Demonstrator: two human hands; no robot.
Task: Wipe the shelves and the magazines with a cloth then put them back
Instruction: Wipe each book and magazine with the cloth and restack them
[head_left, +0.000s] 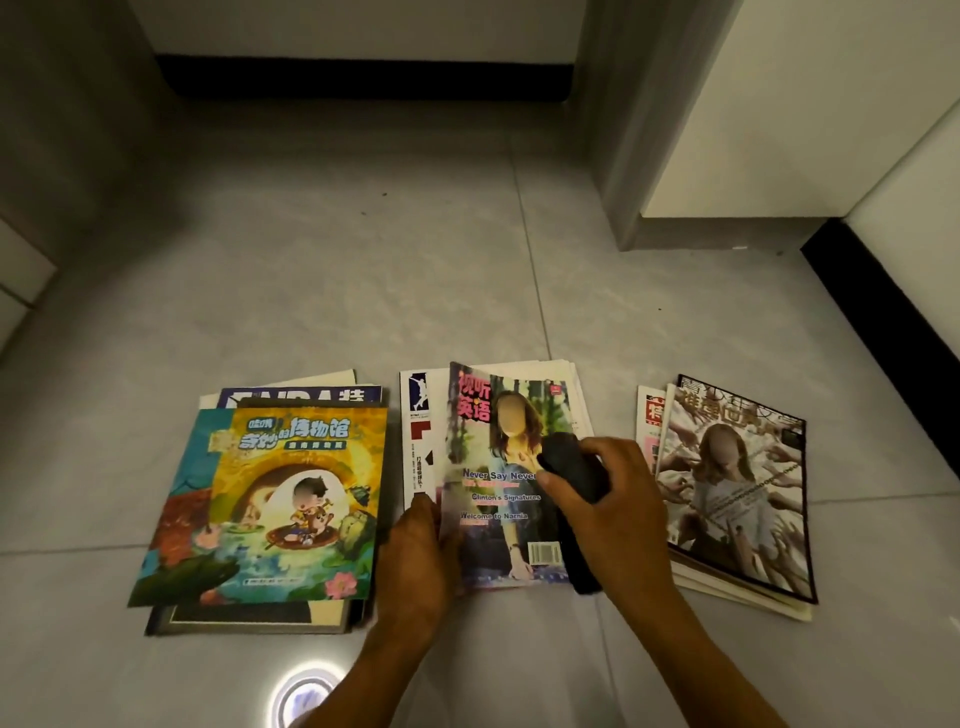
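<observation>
1. On the grey tiled floor (322, 270), three stacks of magazines lie in a row, parallel to the near edge of the view.
2. Left stack (270, 519): topped by a yellow-and-green cartoon cover, lying over a larger illustrated cover; a blue-titled magazine shows at its far edge.
3. Middle stack (421, 441): a white magazine lies underneath, and the English-learning magazine (498, 483) on top carries the printed lines "Never Say Never" and "Welcome to Narnia".
4. Right stack (737, 493): topped by a black-bordered cover with a figure among reaching hands; paler issues show beneath it.
5. Left hand (415, 561): rests at the near left edge of the English-learning magazine, fingers curled over that edge, holding it.
6. Right hand (618, 499): its fingers are clamped around a dark cloth (576, 467), which lies against the right half of the same cover; a strip of the cloth trails towards the near edge of the magazine.
7. Background: a white wall with a black skirting (363, 78) at the far side, and a white cabinet (779, 130) at the far right.
</observation>
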